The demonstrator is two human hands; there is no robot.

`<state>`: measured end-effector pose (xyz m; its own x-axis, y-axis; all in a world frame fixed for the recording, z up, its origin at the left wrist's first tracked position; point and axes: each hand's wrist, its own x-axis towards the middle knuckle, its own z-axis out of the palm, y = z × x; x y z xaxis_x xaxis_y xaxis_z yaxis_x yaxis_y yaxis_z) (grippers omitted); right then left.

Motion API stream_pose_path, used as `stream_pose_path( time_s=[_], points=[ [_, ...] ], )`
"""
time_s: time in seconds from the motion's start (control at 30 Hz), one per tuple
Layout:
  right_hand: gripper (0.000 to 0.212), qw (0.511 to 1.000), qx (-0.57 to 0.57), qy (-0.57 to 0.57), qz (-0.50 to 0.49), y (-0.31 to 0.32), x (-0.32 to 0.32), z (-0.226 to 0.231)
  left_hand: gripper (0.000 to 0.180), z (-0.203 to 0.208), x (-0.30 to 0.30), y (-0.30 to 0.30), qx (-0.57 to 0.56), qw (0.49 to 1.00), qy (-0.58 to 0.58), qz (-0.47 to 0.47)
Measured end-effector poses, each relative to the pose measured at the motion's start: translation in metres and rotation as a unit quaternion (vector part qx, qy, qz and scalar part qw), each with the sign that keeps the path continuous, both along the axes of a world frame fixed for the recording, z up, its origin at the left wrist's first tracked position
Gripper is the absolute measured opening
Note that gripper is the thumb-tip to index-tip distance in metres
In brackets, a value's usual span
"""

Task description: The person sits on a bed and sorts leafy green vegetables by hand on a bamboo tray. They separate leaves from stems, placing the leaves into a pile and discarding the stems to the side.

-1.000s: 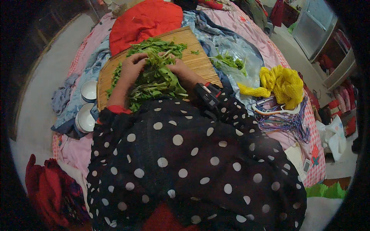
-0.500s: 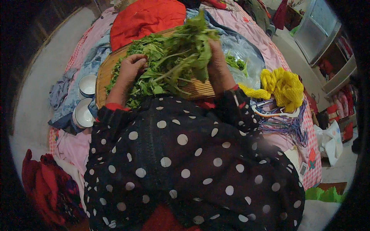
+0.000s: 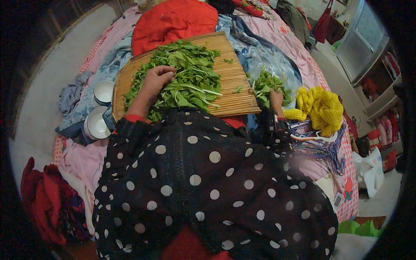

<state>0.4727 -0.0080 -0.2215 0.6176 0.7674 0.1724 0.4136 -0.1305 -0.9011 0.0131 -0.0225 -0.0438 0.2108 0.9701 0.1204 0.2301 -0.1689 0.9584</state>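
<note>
Curling closed over ragged greens [image 3: 190, 65] on ribbed slats [image 3: 243, 99], left fingers [image 3: 164, 69] pinch; whether right fingers [image 3: 274, 95] grip leaves [image 3: 263, 86], I cannot tell.

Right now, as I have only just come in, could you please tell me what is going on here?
A person in a dark polka-dot top is handling leafy greens. The left hand is at the large pile of greens on a slatted board, fingers bent; whether they hold anything is unclear. The right hand is off the board, at the smaller bunch of greens by a clear plastic bag; its grip is hard to see.
</note>
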Motion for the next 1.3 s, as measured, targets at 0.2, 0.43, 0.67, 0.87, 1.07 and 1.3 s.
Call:
stream_pose_path(
  time_s=[0.2, 0.43, 0.67, 0.87, 1.07, 1.3],
  points=[
    [0.065, 0.989, 0.141, 0.002, -0.041, 0.009, -0.004, 0.014, 0.021, -0.001, 0.002, -0.001, -0.005, 1.000, -0.030, 0.007],
    [0.041, 0.996, -0.031, -0.080, 0.004, -0.007, -0.009, 0.061, 0.020, 0.003, -0.001, -0.001, -0.014, 0.998, -0.061, 0.006],
    [0.049, 0.963, -0.151, -0.223, 0.031, -0.026, -0.007, 0.118, 0.019, 0.011, -0.004, -0.001, -0.019, 0.993, -0.117, 0.016],
    [0.047, 0.961, 0.013, -0.275, 0.006, -0.041, -0.044, 0.165, 0.018, 0.012, -0.011, 0.003, -0.015, 0.992, -0.124, 0.027],
    [0.034, 0.938, 0.165, -0.210, 0.220, -0.036, -0.119, 0.242, 0.020, 0.037, -0.018, 0.000, -0.025, 0.992, -0.115, 0.037],
    [0.063, 0.837, 0.079, -0.258, 0.476, -0.035, -0.210, 0.243, 0.047, 0.034, -0.016, -0.010, 0.053, 0.985, 0.108, -0.126]
  ],
)
